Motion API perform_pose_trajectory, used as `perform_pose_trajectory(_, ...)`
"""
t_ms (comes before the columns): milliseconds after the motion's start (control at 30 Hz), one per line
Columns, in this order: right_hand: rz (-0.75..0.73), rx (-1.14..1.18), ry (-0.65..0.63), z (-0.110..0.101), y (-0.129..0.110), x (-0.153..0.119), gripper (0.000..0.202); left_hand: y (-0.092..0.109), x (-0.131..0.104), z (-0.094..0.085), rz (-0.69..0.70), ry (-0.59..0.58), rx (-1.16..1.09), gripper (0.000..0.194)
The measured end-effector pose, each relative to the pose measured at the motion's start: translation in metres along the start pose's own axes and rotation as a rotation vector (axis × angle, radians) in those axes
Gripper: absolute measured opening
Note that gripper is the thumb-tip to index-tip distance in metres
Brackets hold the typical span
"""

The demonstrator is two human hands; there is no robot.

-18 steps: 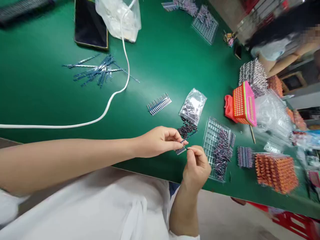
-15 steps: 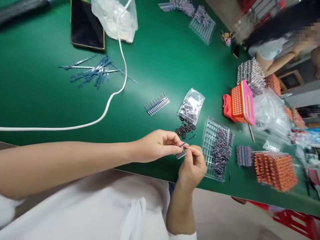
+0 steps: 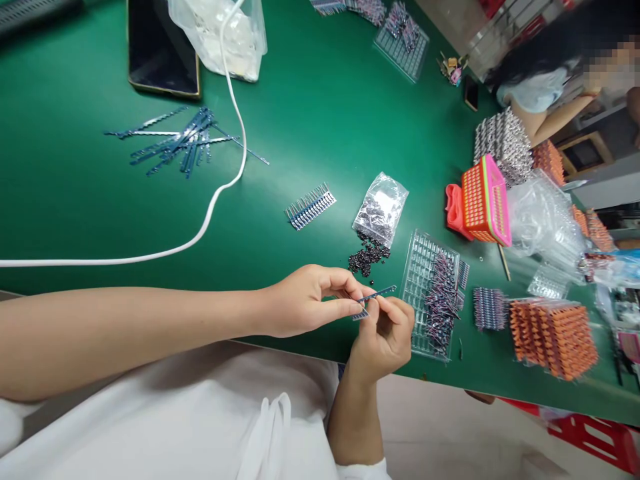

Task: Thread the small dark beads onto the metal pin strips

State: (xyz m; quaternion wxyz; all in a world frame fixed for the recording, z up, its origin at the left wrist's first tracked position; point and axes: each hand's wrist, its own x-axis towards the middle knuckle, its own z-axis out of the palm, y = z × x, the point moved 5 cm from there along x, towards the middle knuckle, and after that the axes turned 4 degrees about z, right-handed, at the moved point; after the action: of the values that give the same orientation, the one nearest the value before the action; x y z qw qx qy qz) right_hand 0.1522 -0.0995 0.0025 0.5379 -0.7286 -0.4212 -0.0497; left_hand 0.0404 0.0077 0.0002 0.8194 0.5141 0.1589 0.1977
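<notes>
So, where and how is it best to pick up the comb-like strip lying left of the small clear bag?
Probably pinch the comb-like strip by its solid near edge, coming from the near side: thin pins stick out on its far side.

So the held strip [image 3: 384, 291] is just in front of the beads [image 3: 369, 257], which sit by the bag [image 3: 383, 205] on the desk [image 3: 310, 120]; tray [image 3: 414, 280] to the right, pin strip [image 3: 311, 208] left, loose strips [image 3: 197, 131] further left with the phone [image 3: 163, 53] behind them.
</notes>
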Motion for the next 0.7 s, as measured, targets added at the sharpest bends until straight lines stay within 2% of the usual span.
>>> perform_pose_trajectory(100, -0.048, -0.011, -0.068, 0.000, -0.003, 0.003, 0.018, 0.002, 0.001, -0.002, 0.016, 0.004, 0.054, 0.010)
perform_pose_trajectory(300, -0.311, -0.143, -0.181, -0.005, -0.013, 0.008, 0.026, 0.001, 0.006, -0.004, -0.039, -0.017, -0.037, 0.010)
perform_pose_trajectory(433, -0.331, -0.186, -0.112, -0.008, -0.013, 0.006, 0.024, -0.003, 0.006, -0.005, -0.071, -0.026, -0.140, 0.009)
perform_pose_trajectory(700, -0.339, -0.262, 0.005, -0.009, -0.011, -0.001, 0.019, -0.005, 0.005, -0.004, -0.083, -0.032, -0.185, 0.011)
